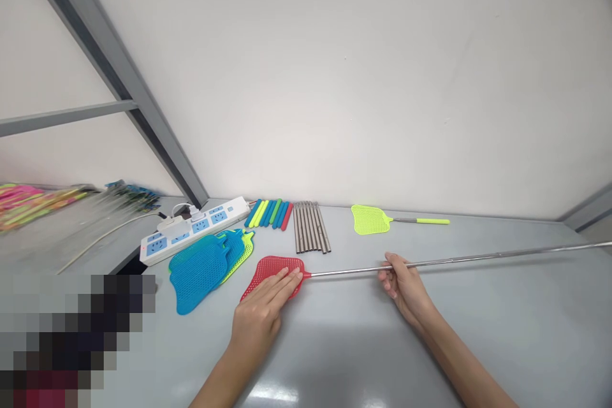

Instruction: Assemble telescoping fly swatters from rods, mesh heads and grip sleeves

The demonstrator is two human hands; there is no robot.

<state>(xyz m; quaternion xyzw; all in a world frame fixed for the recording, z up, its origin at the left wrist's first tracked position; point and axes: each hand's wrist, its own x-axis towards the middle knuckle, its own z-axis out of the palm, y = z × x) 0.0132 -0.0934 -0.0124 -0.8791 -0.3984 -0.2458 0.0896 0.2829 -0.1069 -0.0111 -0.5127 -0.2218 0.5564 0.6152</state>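
My left hand (261, 306) lies over a red perforated fly swatter head (272, 264), its fingers pressed together along the mesh near the neck; the thumb is mostly hidden. From that neck a long, thin telescopic metal rod (344, 272) runs right, out of the frame. My right hand (404, 284) pinches this rod between thumb and fingers, some way from the red head. Beyond the hands, a yellow fly swatter (371, 220) with a short metal rod and yellow grip rests on the table.
Blue swatter heads (198, 274) overlap a yellow one (241, 258) at left. Behind them is a white power strip (191, 229) with plugs. Several coloured grips (270, 213) and metal rods (310, 227) lie in rows. Bagged colourful items (43, 201) and a grey frame post (119, 76) stand left.
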